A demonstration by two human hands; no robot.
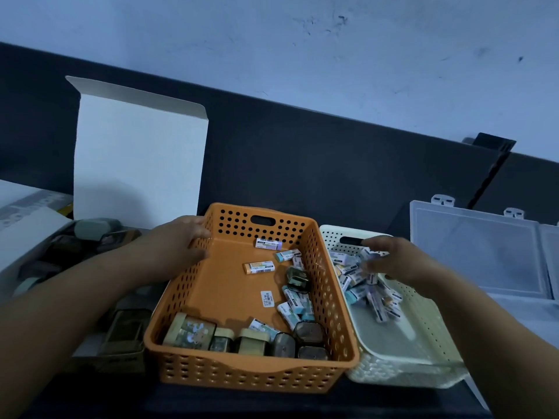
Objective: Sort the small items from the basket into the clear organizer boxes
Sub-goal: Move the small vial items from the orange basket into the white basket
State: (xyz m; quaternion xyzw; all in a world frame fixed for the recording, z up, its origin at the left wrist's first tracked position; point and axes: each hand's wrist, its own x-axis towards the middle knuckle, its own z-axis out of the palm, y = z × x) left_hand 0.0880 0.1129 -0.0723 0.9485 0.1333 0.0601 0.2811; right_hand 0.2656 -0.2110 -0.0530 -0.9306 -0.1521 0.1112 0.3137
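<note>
An orange perforated basket (211, 367) sits in the middle, tilted, holding several wrapped erasers (259, 267) and small tins (189, 331). My left hand (184, 240) grips the basket's far left rim. Beside it on the right stands a cream basket (402, 370) with a pile of erasers (357, 279). My right hand (393, 261) hovers over that pile, fingers spread and slightly curled, with nothing visibly held. A clear organizer box (481, 252) lies open at the far right.
A white cardboard box with its lid flap up (139, 158) stands at the back left. Left of the orange basket lie more tins (124, 337) and dark items in an open box (60, 252). A dark wall panel runs behind the table.
</note>
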